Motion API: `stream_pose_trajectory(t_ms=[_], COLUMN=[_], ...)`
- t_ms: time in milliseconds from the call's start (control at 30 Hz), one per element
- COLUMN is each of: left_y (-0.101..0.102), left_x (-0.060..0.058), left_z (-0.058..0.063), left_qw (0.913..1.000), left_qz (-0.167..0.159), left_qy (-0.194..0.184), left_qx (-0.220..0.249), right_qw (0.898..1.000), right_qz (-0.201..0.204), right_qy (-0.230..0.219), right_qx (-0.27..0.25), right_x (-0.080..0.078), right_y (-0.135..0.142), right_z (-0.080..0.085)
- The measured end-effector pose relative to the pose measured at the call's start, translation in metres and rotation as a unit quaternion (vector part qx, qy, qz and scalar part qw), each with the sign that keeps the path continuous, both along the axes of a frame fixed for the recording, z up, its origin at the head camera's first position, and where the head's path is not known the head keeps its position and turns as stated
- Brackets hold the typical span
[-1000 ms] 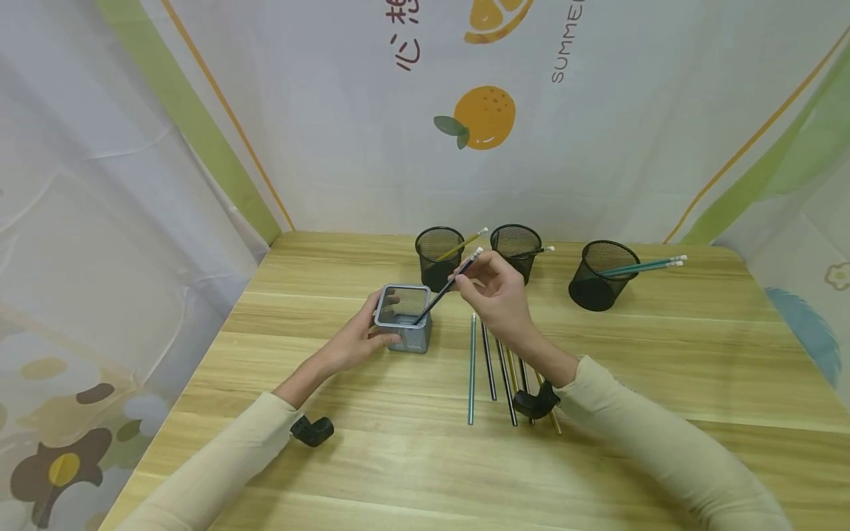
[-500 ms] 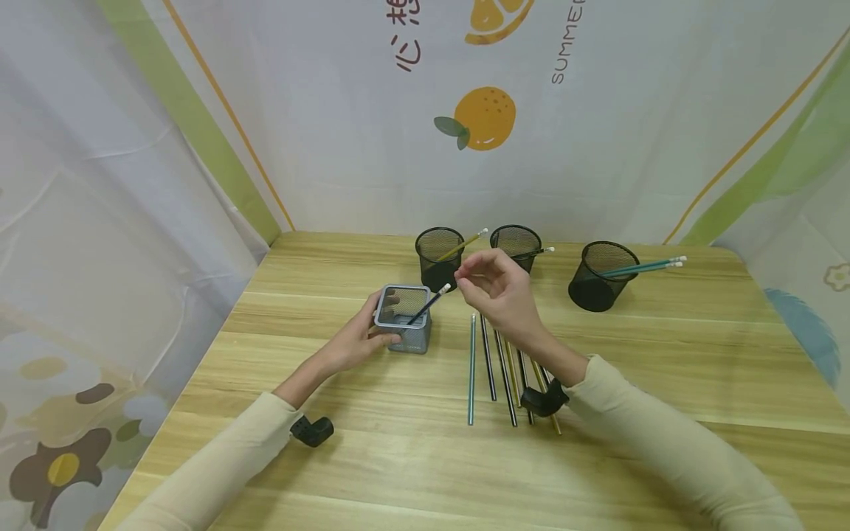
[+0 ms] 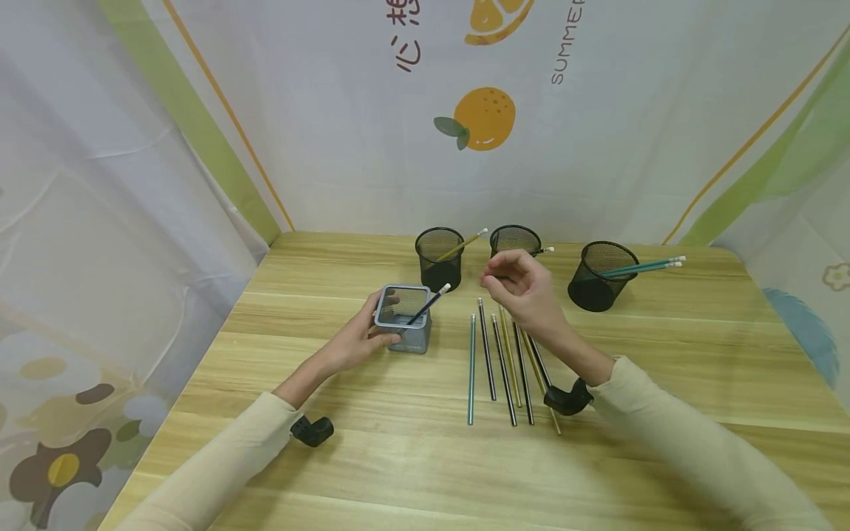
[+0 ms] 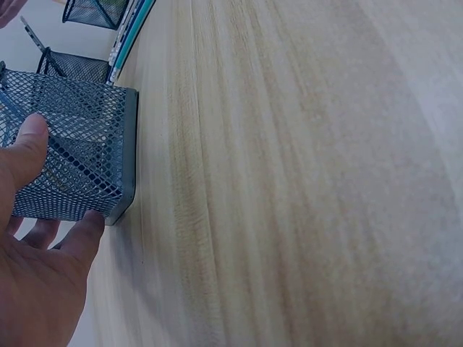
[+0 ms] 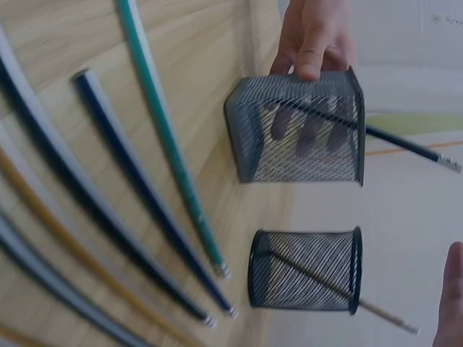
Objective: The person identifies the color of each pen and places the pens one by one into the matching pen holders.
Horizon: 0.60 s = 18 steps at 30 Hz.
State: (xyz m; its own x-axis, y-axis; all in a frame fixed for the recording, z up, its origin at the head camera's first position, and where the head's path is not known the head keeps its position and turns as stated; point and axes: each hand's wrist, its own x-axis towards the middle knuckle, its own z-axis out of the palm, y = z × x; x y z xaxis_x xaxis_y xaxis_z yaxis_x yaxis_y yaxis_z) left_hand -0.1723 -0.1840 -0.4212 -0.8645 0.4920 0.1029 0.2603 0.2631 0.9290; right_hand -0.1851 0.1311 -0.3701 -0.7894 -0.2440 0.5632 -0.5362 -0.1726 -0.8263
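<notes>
My left hand (image 3: 348, 346) grips the grey square mesh pencil holder (image 3: 413, 341) from its left side, thumb in front and fingers behind. A dark blue pencil (image 3: 432, 302) leans inside it, its white eraser end sticking out over the right rim. My right hand (image 3: 527, 291) hovers with bent fingers and holds nothing, in front of the middle black mesh cup (image 3: 515, 237). Under and before that hand lie several loose pencils: a teal pencil (image 3: 472, 369) at the left, then dark and gold ones. In the right wrist view only a fingertip of the right hand (image 5: 452, 300) shows.
Along the back of the wooden table stand a left round black mesh cup (image 3: 438, 274) with a gold pencil, the middle cup with a black one, and a right cup (image 3: 593, 293) holding teal pencils. A printed curtain (image 3: 345, 147) hangs behind the table.
My right hand let go of the dark blue pencil, which dropped lower into the grey holder, then moved right, away from it. The left hand and the holder have stayed in place.
</notes>
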Motion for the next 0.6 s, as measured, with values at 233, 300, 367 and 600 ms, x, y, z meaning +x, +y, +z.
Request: stream_pose_trajectory(t_ms=[233,300,367,600], left_y=[0.0,0.0,0.001,0.001], left_x=[0.0,0.0,0.0,0.0], left_z=[0.0,0.0,0.0,-0.001], left_qw=[1.0,1.0,1.0,1.0], left_qz=[0.002,0.003,0.002,0.004], left_qy=[0.001,0.0,0.0,0.002], left_qx=[-0.001,-0.001,-0.001,-0.003], right_qw=[0.998,0.997,0.996,0.991], right_qz=[-0.035,-0.049,-0.059,-0.074], right_qy=[-0.022,-0.024,-0.027,-0.048], right_qx=[0.038,0.054,0.066,0.096], right_x=[0.0,0.001,0.001,0.001], right_y=[0.02,0.025,0.03,0.045], right_z=[-0.005,-0.006,-0.008,-0.013])
